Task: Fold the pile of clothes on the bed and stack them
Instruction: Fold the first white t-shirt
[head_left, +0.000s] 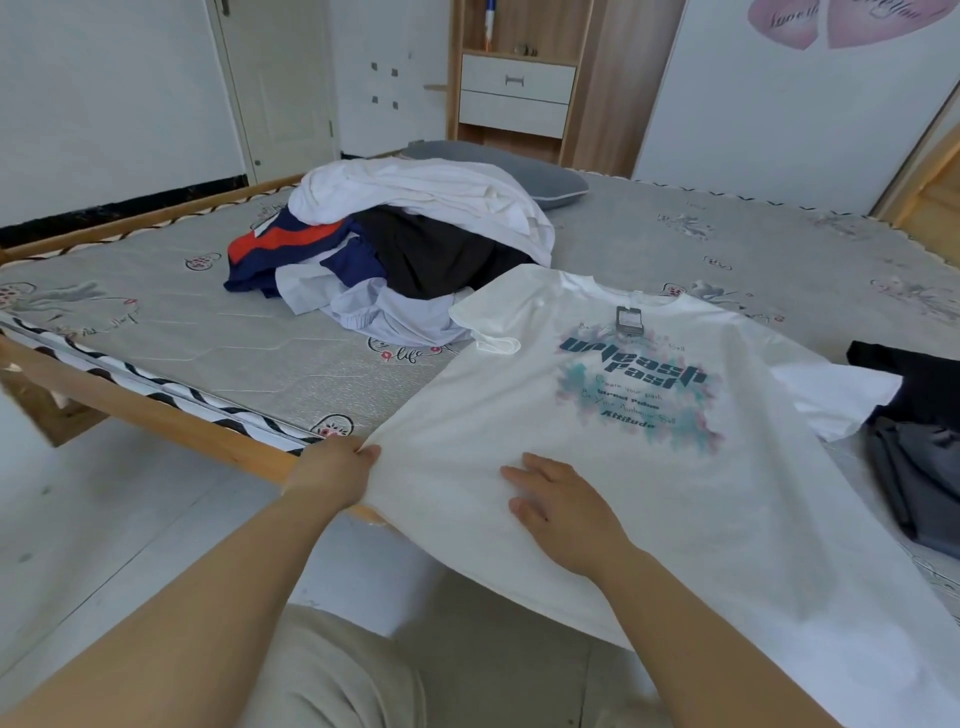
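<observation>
Item: white T-shirt (597, 441), thin, limp, light, spread print-up at the bed's (156, 332) near edge, hem overhanging. Your left hand (332, 467) pinches its left hem corner; your right hand (561, 506) lies flat on it, fingers loosely together. Take hold at hems and shoulders; expect sagging.

A grey pillow (511, 169) lies at the far end of the mattress (171, 317), which is grey and printed with small flower motifs. The mattress rests in a wooden frame (156, 415) whose near rail runs along its front edge. Beyond the mattress stands a wooden cabinet (517, 78) with two white drawers. Left of the cabinet is a white door (280, 88). Right of the cabinet, pink heart decals (841, 21) mark the white wall.
</observation>
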